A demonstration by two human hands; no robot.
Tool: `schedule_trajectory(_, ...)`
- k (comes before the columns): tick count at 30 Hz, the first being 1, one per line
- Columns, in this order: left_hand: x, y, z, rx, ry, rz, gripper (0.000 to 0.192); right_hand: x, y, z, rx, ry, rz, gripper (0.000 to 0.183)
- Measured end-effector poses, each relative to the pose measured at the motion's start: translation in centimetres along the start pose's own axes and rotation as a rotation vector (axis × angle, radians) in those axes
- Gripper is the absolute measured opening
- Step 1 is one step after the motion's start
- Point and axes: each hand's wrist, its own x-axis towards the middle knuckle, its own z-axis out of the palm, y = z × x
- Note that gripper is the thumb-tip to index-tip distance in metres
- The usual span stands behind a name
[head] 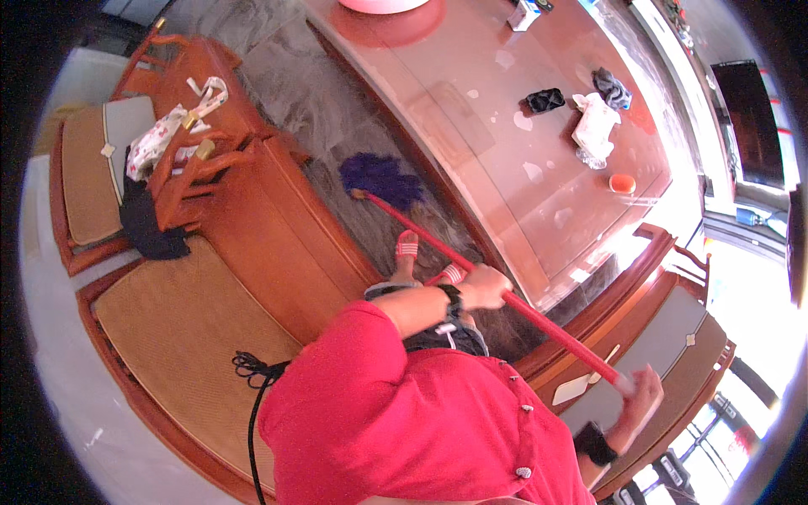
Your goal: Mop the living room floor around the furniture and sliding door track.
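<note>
A mop with a red handle [555, 334] runs slantwise across the view. Its dark blue-purple shaggy head [382, 177] rests on the grey marbled floor between the wooden bench and the low table. My left hand [485, 287], with a black band at the wrist, is wrapped around the middle of the handle. At the handle's pale upper end is my right hand [642, 394], also with a black wristband; its fingers are around that end, partly blurred. Below the left hand, my feet in red striped slippers [408, 243] stand close to the handle.
The glossy wooden table [454, 126] carries a black item [545, 100], a white plastic bag [594, 126], a dark cloth [611, 88] and an orange cup [622, 184]. Left is a wooden bench [297, 233] with clothing [158, 142]; right, a cushioned wooden seat [669, 334]. A black cable [254, 416] hangs beside me.
</note>
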Motion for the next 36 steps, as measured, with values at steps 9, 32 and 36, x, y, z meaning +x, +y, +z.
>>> schedule_trajectory(9, -2.6, -8.5, 1.8, 0.231, 0.74, -0.316, 0.006, 3.8, 1.6, 11.5, 0.17, -0.208, -0.297, 0.018)
schedule_trajectory(32, 1.2, 3.9, 11.0, -0.106, 1.704, -0.892, 0.008, 6.6, -17.8, 9.4, 0.754, -1.509, -0.871, 0.029)
schedule_trajectory(36, 0.7, 3.2, 2.8, -0.062, 1.954, -0.718, 0.016, 5.7, -22.1, 6.7, 0.811, -1.638, -1.184, 0.035)
